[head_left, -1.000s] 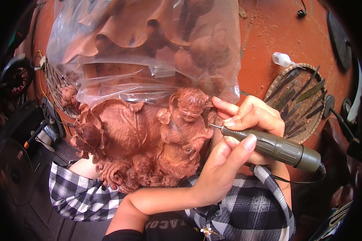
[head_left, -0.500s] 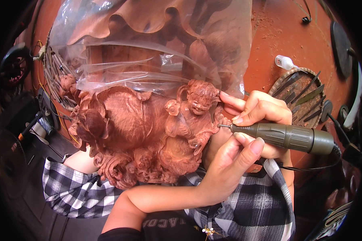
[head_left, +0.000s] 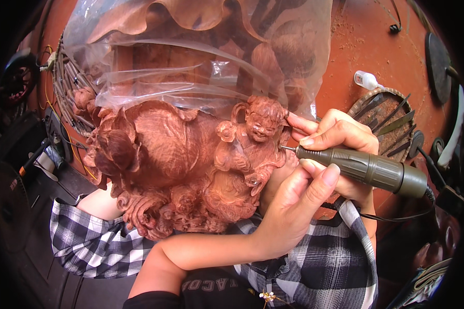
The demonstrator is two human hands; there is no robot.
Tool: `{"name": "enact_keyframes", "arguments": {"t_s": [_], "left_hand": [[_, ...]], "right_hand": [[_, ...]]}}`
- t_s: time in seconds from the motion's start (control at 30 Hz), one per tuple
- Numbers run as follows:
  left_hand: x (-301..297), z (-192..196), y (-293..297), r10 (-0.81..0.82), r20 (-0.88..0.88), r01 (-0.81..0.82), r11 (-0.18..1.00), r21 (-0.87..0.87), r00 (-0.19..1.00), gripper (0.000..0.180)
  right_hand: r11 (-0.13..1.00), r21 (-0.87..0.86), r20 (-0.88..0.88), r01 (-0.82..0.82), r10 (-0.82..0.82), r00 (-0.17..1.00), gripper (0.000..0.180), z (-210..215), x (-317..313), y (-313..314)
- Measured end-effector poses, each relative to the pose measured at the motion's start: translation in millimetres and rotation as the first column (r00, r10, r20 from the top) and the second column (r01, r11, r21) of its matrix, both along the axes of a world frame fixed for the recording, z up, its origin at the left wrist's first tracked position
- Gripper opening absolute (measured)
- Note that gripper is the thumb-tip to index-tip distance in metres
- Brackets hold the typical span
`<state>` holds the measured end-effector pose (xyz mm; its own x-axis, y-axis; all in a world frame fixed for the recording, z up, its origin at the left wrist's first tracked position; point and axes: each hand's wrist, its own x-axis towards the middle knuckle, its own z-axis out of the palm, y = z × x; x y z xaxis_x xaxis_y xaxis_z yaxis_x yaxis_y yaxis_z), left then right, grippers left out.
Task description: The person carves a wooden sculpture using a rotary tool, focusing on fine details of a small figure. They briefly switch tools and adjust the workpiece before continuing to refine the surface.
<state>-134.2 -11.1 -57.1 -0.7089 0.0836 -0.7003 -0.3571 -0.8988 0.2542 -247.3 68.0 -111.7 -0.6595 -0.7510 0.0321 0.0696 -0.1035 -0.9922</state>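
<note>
A reddish-brown wood carving (head_left: pixel 165 149) with a smiling child figure (head_left: pixel 259 129) at its right side rests across my lap. My right hand (head_left: pixel 345 136) is closed round an olive-green rotary carving tool (head_left: pixel 366 169), whose thin metal bit points left at the figure's side, just below its head. One extended finger of that hand reaches the figure's head. My left hand (head_left: pixel 294 206) crosses in from the lower left, its thumb and fingertip pressed at the tool's front from below. Whether the bit touches the wood I cannot tell.
Clear plastic sheeting (head_left: pixel 191 77) covers a larger carving beyond. A round woven tray (head_left: pixel 397 139) of flat files and a white bottle (head_left: pixel 366 79) sit on the red floor at right. A black cord trails from the tool. A bundle of thin rods (head_left: pixel 69 77) lies at left.
The carving has shifted a little, its child figure up and to the right. The bit has moved slightly up along the figure's side. Both hands keep their hold.
</note>
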Motion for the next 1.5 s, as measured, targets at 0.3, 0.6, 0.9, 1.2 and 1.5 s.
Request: {"name": "enact_keyframes", "arguments": {"t_s": [0.3, 0.6, 0.9, 1.2, 1.5], "left_hand": [[0, 4, -2, -0.056, 0.025, 0.053, 0.993, 0.105, 0.998, 0.044], [0, -1, -1, 0.026, -0.01, -0.026, 1.0, -0.009, 1.0, 0.041], [-1, 7, -2, -0.011, 0.04, 0.009, 0.999, 0.046, 0.999, 0.043], [-6, 8, -3, 0.003, 0.041, -0.001, 0.999, -0.033, 0.999, 0.024], [-7, 9, -5, -0.041, 0.089, 0.041, 0.999, -0.004, 0.995, 0.052]], "right_hand": [[0.997, -0.043, -0.036, -0.065, 0.064, 0.997, 0.013, -1, -7, 6], [1.0, 0.02, -0.001, 0.023, -0.023, 1.0, 0.014, 1, 2, -1], [0.999, -0.029, -0.068, -0.029, 0.027, 0.997, 0.014, -1, -2, 3], [1.0, -0.017, -0.036, 0.008, -0.008, 0.999, 0.015, -2, 1, 3], [0.997, -0.021, -0.006, 0.069, -0.069, 0.998, 0.017, -7, 7, 1]]}}
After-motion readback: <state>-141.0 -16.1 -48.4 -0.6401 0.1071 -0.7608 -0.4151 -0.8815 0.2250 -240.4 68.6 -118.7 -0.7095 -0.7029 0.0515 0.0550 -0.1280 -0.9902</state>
